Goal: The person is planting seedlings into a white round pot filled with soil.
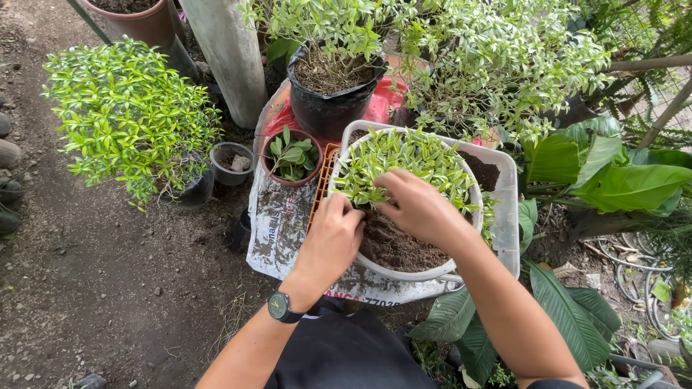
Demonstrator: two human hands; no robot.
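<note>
Fingers of the left hand [333, 234] and right hand [417, 207] curl closed, pinching variegated cuttings [404, 158] into soil [395, 246] inside the white pot [404, 274].

a garden nursery: potted plants [130, 122] crowd bare soil ground [94, 288].

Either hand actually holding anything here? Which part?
Cannot tell a clear hold. Both hands, left and right, are down among the small leafy cuttings in the white pot, fingertips at the stems and soil; any grip is hidden.
</note>
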